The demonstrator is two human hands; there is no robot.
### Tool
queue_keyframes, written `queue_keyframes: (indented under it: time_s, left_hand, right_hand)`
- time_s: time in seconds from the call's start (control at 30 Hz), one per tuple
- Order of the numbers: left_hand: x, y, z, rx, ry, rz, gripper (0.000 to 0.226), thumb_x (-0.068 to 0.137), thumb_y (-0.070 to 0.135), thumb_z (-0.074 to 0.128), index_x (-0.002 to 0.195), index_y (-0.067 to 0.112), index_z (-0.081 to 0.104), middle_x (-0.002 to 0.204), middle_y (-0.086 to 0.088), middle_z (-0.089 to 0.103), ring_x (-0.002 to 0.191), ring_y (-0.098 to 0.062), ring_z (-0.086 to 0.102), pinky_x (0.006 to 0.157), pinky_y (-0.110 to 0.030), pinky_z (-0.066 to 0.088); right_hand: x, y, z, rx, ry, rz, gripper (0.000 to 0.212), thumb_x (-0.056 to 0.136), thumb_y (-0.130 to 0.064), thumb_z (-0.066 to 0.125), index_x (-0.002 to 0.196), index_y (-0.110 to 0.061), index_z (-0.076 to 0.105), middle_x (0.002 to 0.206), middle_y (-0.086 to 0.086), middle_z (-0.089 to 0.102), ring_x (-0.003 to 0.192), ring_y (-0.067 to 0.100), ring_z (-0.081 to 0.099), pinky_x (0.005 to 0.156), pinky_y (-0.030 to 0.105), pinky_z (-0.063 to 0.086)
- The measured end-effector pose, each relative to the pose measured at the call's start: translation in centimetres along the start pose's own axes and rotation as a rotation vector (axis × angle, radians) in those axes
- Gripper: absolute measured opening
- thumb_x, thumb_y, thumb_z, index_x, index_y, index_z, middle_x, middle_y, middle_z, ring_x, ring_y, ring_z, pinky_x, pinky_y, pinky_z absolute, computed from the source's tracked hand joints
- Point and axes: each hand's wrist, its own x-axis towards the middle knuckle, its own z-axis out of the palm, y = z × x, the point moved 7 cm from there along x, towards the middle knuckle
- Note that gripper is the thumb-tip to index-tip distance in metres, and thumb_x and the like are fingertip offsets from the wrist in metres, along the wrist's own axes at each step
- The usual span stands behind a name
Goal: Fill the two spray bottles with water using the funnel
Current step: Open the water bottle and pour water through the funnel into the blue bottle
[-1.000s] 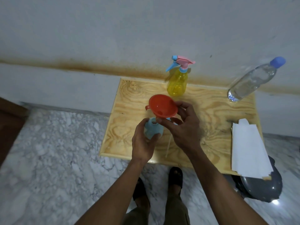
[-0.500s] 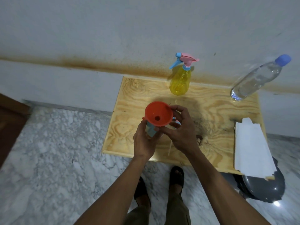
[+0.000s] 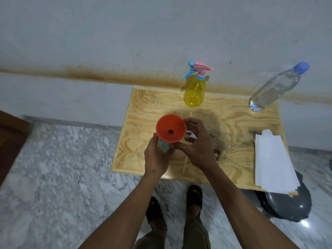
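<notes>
A person's left hand (image 3: 155,157) grips a blue spray bottle (image 3: 163,147) above the wooden surface (image 3: 143,141) while the right hand (image 3: 196,148) pinches the orange funnel (image 3: 170,130) over its neck. The yellow spray bottle (image 3: 195,92) stands at twelve o'clock, the water bottle (image 3: 274,88) at two. Seating the spout squarely before pouring should prevent spills.

The funnel (image 3: 170,128) and hands hide the held bottle (image 3: 163,146).
</notes>
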Motion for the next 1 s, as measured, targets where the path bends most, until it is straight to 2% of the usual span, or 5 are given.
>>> queue_keyframes:
  time_s: [0.17,0.4,0.6,0.9,1.0]
  left_hand:
    - [0.1,-0.1,0.0,-0.013,-0.007,-0.044,0.059,0.073,0.018,0.09,0.124,0.019,0.061,0.111,0.007,0.068,0.097,-0.001,0.06,0.069,-0.009,0.048]
    - [0.1,-0.8,-0.3,0.054,-0.011,-0.064,0.06,0.071,0.02,0.087,0.122,0.034,0.059,0.111,0.019,0.064,0.099,-0.002,0.064,0.076,-0.034,0.059]
    - [-4.2,-1.1,0.1,0.218,-0.027,-0.198,0.045,0.075,0.021,0.085,0.108,0.01,0.056,0.09,0.003,0.064,0.085,-0.019,0.063,0.062,-0.025,0.039]
    - [-4.4,9.0,15.4,0.158,-0.251,-0.003,0.032,0.078,0.016,0.078,0.108,0.018,0.066,0.096,0.0,0.071,0.09,-0.022,0.069,0.079,-0.034,0.053]
    - [-2.0,14.6,20.2,0.098,-0.206,0.113,0.047,0.08,0.016,0.08,0.123,0.013,0.063,0.109,-0.003,0.068,0.101,-0.02,0.065,0.086,-0.028,0.048]
  right_hand:
    - [0.1,-0.1,-0.1,-0.004,-0.002,-0.012,0.076,0.063,-0.019,0.094,0.125,-0.025,0.051,0.124,-0.007,0.066,0.117,0.011,0.062,0.08,0.03,0.057]
    - [-0.5,0.6,-1.8,-0.029,0.016,0.063,0.073,0.069,-0.003,0.085,0.131,-0.023,0.052,0.126,-0.008,0.064,0.117,0.004,0.06,0.08,0.028,0.058]
    - [-1.0,0.8,-11.5,-0.018,0.38,0.19,0.044,0.08,-0.011,0.082,0.119,-0.02,0.063,0.105,-0.004,0.071,0.092,0.006,0.069,0.078,0.023,0.058]
    - [6.0,0.6,-29.7,-0.106,0.758,0.244,0.035,0.086,-0.026,0.076,0.118,-0.017,0.064,0.098,0.001,0.071,0.081,0.007,0.065,0.07,-0.001,0.041]
    - [8.9,1.1,-32.1,-0.182,0.718,0.218,0.045,0.087,-0.032,0.075,0.127,-0.016,0.061,0.109,0.0,0.069,0.097,0.017,0.065,0.085,0.016,0.049]
